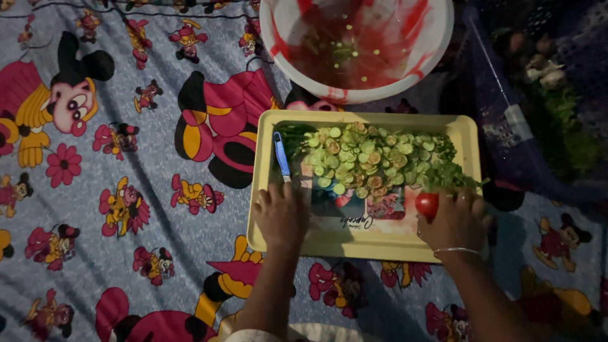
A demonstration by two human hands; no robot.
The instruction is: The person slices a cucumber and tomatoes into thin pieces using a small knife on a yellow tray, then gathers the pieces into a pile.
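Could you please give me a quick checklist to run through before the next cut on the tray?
1. Tomato held in right hand: ok.
2. Knife under left hand, blue handle showing: ok; blade position: cannot tell.
3. Bare space on yellow tray in front of sliced vegetables: ok.
4. Fingers clear of the blade: cannot tell.
5. Bowl beyond the tray within reach: ok.

One small label [518,122]: pale rectangular tag, whitish-grey, stuck on the purple mesh basket [506,95] at the right edge, just right of the tray's upper corner. Print too blurred to make out. No packages, signs or screens show anywhere.
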